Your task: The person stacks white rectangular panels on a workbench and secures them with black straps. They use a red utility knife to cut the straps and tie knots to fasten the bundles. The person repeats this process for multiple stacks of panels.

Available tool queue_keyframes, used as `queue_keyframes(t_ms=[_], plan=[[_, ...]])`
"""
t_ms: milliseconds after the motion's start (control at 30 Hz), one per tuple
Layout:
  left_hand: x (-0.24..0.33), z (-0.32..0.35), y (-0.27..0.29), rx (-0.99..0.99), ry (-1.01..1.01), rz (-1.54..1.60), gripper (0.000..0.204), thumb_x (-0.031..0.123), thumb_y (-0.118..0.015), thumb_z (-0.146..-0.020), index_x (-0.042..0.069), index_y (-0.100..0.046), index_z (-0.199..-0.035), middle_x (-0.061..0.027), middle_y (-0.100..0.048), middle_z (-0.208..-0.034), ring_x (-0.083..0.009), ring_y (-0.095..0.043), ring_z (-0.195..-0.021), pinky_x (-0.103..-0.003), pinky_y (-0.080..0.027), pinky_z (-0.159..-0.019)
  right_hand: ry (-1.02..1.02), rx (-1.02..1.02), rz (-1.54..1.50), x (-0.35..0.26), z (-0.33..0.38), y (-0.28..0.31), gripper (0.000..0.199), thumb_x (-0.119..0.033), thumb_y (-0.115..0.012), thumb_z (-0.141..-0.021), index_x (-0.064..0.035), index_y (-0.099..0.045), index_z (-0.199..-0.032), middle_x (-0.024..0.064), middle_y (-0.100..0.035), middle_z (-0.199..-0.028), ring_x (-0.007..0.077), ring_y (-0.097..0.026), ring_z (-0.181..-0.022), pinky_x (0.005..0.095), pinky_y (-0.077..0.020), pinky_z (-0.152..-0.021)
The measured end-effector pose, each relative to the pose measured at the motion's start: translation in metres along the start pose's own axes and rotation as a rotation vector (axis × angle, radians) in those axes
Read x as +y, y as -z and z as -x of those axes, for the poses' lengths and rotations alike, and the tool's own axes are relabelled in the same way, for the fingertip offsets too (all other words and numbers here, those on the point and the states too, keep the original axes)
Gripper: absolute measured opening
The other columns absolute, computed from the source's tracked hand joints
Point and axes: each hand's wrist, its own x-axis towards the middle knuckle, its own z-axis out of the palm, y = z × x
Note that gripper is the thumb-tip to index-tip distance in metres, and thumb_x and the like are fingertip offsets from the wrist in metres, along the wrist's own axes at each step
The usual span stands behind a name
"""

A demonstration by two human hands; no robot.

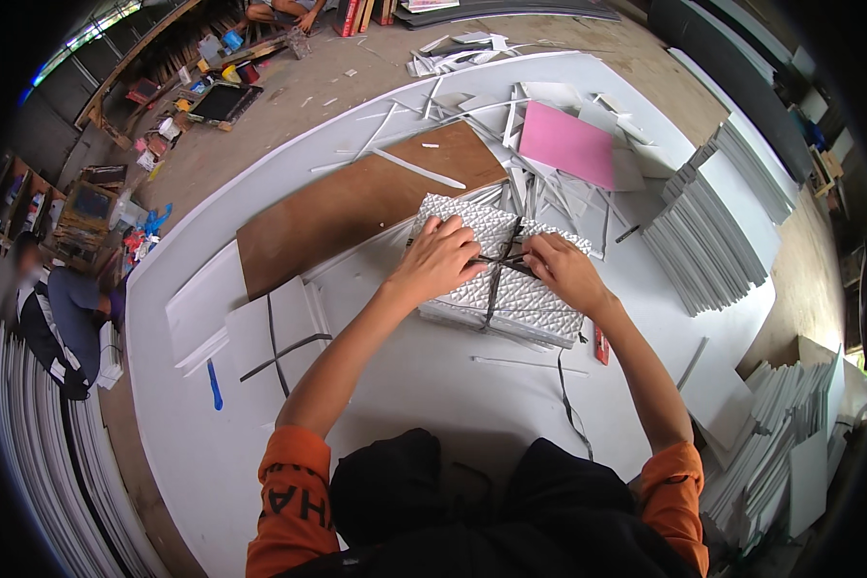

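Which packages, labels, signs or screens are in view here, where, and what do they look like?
Bundle of white embossed panels: centre of the white work surface, rectangular stack crossed by dark straps, under the left hand and right hand.
Dark flat screen-like panel: on the floor, upper left, rectangular, black; whether it is a screen I cannot tell.
Labels or signs: none clearly visible.

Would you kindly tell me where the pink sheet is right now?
In the head view, the pink sheet lies upper right on the white work surface, beyond the textured white bundle, right of the brown board.
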Motion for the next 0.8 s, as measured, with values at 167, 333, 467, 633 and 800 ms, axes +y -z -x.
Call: queue_keyframes(t_ms=[167, 333, 467, 633, 800], plan=[[0.014, -0.001, 0.002, 0.063, 0.168, 0.120, 0.024, 0.027, -0.059, -0.079, 0.005, -0.052, -0.070, -0.0059, -0.054, -0.074, -0.0225, -0.051, -0.071, -0.034, -0.040, -0.063, -0.110, 0.150, 0.091, -0.016, 0.009, -0.019, 0.021, -0.024, -0.060, -0.078, -0.0064, -0.053, -0.087, 0.0068, -0.049, -0.085, 0.0245, -0.047, -0.086, 0.0358, -0.0363, -0.078], [0.023, 0.000, -0.008, 0.067, 0.519, 0.385, 0.030, 0.025, -0.059, -0.079, 0.001, -0.048, -0.064, -0.0113, -0.050, -0.056, -0.0290, -0.049, -0.049, -0.037, -0.037, -0.047, -0.264, 0.159, -0.121, -0.022, -0.003, -0.018, 0.016, -0.021, -0.055, -0.081, -0.0049, -0.054, -0.081, 0.0088, -0.056, -0.077, 0.0272, -0.055, -0.082, 0.0443, -0.0392, -0.072], [0.011, 0.007, -0.022, 0.087, 0.434, 0.444, 0.028, 0.022, -0.058, -0.079, 0.002, -0.047, -0.064, -0.0117, -0.049, -0.056, -0.0286, -0.047, -0.048, -0.037, -0.035, -0.046, -0.302, 0.117, 0.139, -0.021, -0.001, -0.018, 0.017, -0.023, -0.052, -0.082, -0.0063, -0.056, -0.082, 0.0078, -0.060, -0.084, 0.0261, -0.055, -0.087, 0.0457, -0.0385, -0.076], [0.008, 0.012, -0.024, 0.035, 0.421, 0.450, 0.027, 0.021, -0.058, -0.079, 0.002, -0.047, -0.064, -0.0113, -0.047, -0.056, -0.0280, -0.045, -0.047, -0.036, -0.034, -0.045, -0.359, 0.060, 0.113, -0.014, -0.001, -0.022, 0.019, -0.024, -0.049, -0.082, -0.0081, -0.059, -0.085, 0.0081, -0.061, -0.086, 0.0260, -0.055, -0.090, 0.0466, -0.0364, -0.078], [0.006, 0.017, -0.023, -0.001, 0.417, 0.427, 0.024, 0.019, -0.057, -0.080, 0.000, -0.049, -0.068, -0.0098, -0.045, -0.058, -0.0213, -0.042, -0.048, -0.032, -0.034, -0.048, -0.372, -0.008, 0.033, -0.010, -0.002, -0.019, 0.020, -0.025, -0.049, -0.082, -0.0084, -0.060, -0.087, 0.0089, -0.061, -0.087, 0.0268, -0.054, -0.090, 0.0455, -0.0351, -0.079]])
